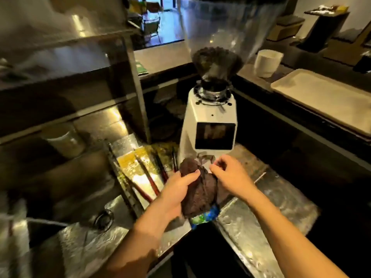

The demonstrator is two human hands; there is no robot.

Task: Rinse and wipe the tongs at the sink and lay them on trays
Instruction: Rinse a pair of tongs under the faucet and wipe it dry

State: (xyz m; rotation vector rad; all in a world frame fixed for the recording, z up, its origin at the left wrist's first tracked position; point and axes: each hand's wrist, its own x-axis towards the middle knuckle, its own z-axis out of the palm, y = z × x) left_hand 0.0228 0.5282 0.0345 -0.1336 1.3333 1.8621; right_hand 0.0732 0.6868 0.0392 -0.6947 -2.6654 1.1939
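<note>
Tongs: hidden or unclear | left hand [178, 189] grip clutching brown cloth [198, 193] | right hand [228, 177] grip pinching cloth's top

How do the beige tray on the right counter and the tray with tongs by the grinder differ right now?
The beige tray sits on the dark raised counter at right and looks bare; the tray by the grinder lies lower on the steel counter, left of the hands, and holds several tongs. The beige tray looks matte; the lower one glares under the light. Both lie flat.
</note>
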